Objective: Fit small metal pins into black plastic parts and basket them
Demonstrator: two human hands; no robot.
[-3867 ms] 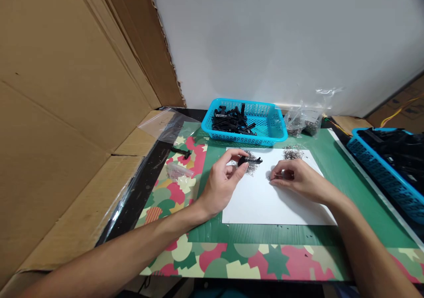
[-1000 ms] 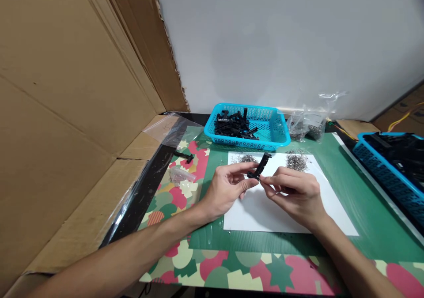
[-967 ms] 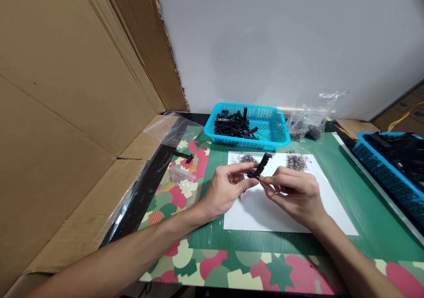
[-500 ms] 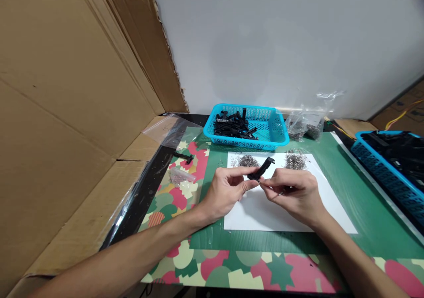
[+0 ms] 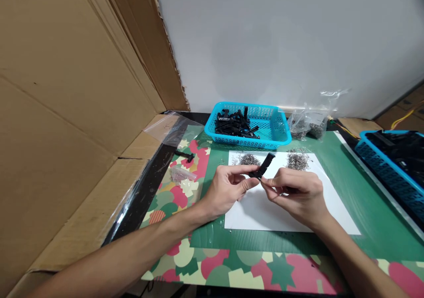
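Note:
Between thumb and fingers, my left hand (image 5: 228,190) grips a slim black plastic part (image 5: 266,165), tilted with its long end up and to the right. My right hand (image 5: 294,190) is closed in a pinch at the part's lower end; what its fingertips hold is too small to make out. Both hands are over a white sheet of paper (image 5: 245,216). Behind them on the sheet lie two heaps of small metal pieces, a left heap (image 5: 249,159) partly covered by my left hand and a right heap (image 5: 297,160).
A blue basket (image 5: 247,144) with black parts stands behind the sheet. Clear bags of metal pieces (image 5: 306,126) sit beside it. Another blue basket (image 5: 391,167) of black parts is at right. A single black part (image 5: 185,156) and a small plastic bag (image 5: 182,174) lie at left.
The black part has turned a little in my left hand, so its broad side shows more. My right hand stays pinched close to its lower end.

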